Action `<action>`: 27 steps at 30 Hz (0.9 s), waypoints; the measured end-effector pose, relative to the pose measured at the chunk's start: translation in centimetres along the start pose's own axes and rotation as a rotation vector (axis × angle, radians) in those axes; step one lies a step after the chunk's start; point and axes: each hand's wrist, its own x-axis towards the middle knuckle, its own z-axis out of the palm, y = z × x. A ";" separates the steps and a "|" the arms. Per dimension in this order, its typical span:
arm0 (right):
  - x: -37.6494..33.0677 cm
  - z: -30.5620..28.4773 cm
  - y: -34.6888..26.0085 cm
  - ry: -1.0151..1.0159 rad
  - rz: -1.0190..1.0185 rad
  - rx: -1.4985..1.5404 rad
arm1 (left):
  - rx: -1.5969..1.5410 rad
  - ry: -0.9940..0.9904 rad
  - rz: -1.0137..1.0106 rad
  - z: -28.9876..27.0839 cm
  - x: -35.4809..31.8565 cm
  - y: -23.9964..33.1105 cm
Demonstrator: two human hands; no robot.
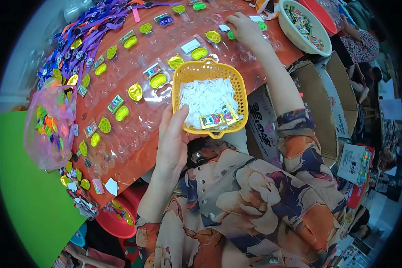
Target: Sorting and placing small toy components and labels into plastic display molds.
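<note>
A yellow plastic basket (243, 96) with pierced sides is held up in front of me. My left hand (173, 142) grips its left side, the thumb over the rim. Inside lie many small white strips (205, 96) and two yellow printed packets (212, 120). My right hand (245, 30) reaches over the far right of the table, fingers bent down and close together. Just beside its fingertips are a white piece (224, 27) and a green plastic piece (231, 35) in a clear tray; whether the fingers hold anything is hidden.
Rows of clear blister trays (158, 91) with yellow pieces and packets cover the red table (236, 67). Purple straps (76, 40) pile up at far left, above a pink bag (53, 120). A cream bowl of packets (304, 29) and cardboard boxes (315, 98) stand right. Other people sit beyond.
</note>
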 end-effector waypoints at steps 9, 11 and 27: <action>-4.3 -6.7 -3.8 -0.112 0.066 0.699 | -0.012 -0.008 0.047 2.3 3.6 -0.5; -7.2 -10.5 -7.0 -0.243 -0.062 0.665 | -0.004 -0.037 0.051 2.6 4.3 -1.0; -9.9 -11.9 -6.2 -0.297 -0.132 0.512 | 0.016 -0.025 -0.041 4.3 5.0 -3.5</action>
